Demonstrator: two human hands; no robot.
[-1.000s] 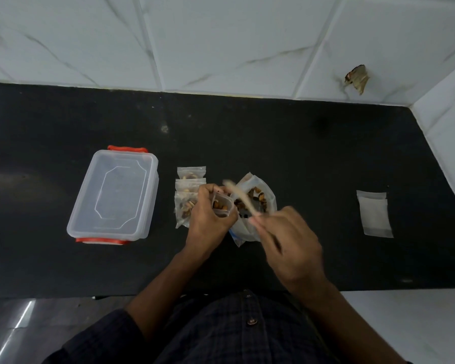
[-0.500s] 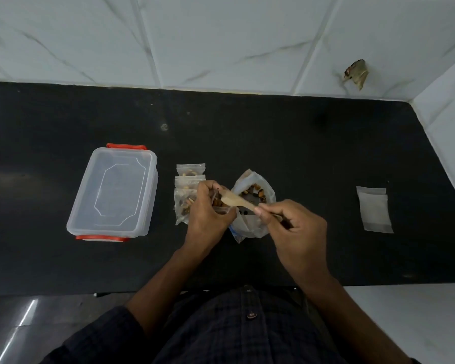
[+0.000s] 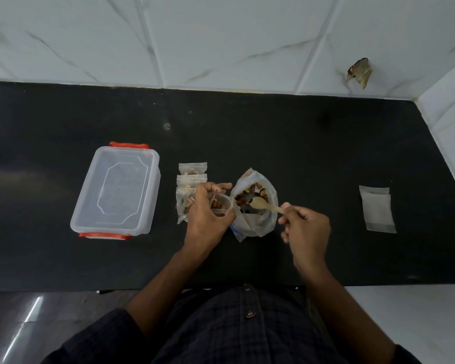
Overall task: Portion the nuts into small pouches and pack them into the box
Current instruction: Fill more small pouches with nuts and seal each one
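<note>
My left hand (image 3: 204, 216) holds a small clear pouch (image 3: 221, 204) open, with some nuts inside it. Just right of it stands a large plastic bag of nuts (image 3: 255, 203), its mouth open. My right hand (image 3: 304, 227) pinches the handle of a wooden spoon (image 3: 264, 204), whose bowl is inside the bag over the nuts. Three filled small pouches (image 3: 192, 177) lie in a row left of my left hand, partly hidden by it. A clear plastic box (image 3: 117, 190) with a closed lid and red clips sits at the left.
Empty small pouches (image 3: 377, 208) lie in a stack at the right on the black counter (image 3: 313, 143). White marbled tiles form the wall behind and at the right. The counter's front edge runs just before my body.
My right hand has drawn the spoon back from the small pouch to the right, and its bowl now dips into the big bag. My left hand keeps hold of the small pouch.
</note>
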